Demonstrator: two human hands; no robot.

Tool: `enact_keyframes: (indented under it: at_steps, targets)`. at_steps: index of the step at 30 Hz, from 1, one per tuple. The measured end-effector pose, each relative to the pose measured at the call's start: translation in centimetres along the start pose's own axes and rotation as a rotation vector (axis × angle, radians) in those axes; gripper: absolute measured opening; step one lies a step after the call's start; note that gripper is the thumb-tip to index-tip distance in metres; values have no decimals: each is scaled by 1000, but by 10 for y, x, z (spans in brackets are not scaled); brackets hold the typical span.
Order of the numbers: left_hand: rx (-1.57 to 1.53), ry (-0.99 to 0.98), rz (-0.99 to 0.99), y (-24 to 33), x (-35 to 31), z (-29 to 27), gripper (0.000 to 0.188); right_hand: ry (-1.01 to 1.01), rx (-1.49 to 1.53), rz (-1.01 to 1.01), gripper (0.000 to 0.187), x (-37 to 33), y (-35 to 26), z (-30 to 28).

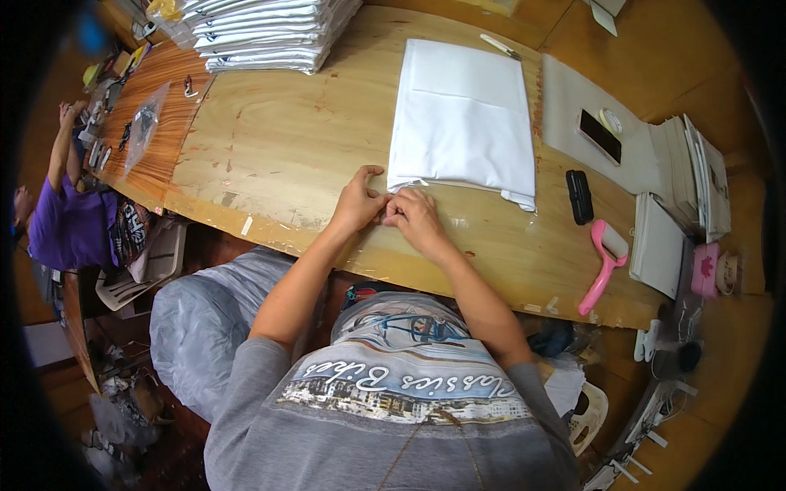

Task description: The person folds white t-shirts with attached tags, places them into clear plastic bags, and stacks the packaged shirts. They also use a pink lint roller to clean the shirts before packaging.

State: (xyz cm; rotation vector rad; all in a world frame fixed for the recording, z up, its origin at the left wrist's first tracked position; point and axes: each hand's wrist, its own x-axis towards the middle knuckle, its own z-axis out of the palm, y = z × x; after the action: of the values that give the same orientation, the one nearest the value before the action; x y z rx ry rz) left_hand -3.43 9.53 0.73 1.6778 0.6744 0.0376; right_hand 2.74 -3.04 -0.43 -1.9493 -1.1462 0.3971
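Observation:
A folded white cloth [467, 123], apparently a garment, lies flat on the wooden table [270, 139] before me. My left hand [360, 202] is at its near left corner, index finger curved and thumb turned inward. Right beside it, my right hand [416, 219] has its fingers curled in a pinch, and the fingertips of both hands meet. Whatever they pinch is too small or hidden to make out. A bit of the cloth's edge sticks up just above the right hand's knuckles.
A tall stack of folded white cloths [262, 37] stands at the far left. To the right are a phone [600, 137], tape roll [611, 121], black case [579, 197] and pink-handled roller [604, 266]. A cutter [499, 47] lies beyond the cloth. Another person [74, 217] sits at left.

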Motion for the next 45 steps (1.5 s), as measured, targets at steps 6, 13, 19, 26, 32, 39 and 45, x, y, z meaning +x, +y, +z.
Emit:
enact_keyframes:
  at_steps: [6, 13, 19, 26, 32, 39, 45]
  targets:
    - [52, -17, 33, -1, 4, 1, 30, 77, -164, 11, 13, -65, 4, -32]
    - [8, -24, 149, -18, -9, -5, 25, 153, -903, 756, 11, -306, 27, -158]
    - [357, -251, 454, 1, -14, -21, 33, -38, -1379, 969, 15, -370, 38, -208]
    - [965, -277, 1117, 10, 0, -26, 30, -29, -902, -129, 32, -133, 77, -203]
    - [1086, -418, 1208, 11, 7, -31, 17, -395, -809, -493, 18, -97, 95, -203]
    - [482, -48, 596, 5, 8, -8, 14, 319, 240, 120, 5, -97, 124, -169]
    - [475, 294, 346, 4, 27, 16, 16, 615, 67, 492, 13, -74, 122, -152]
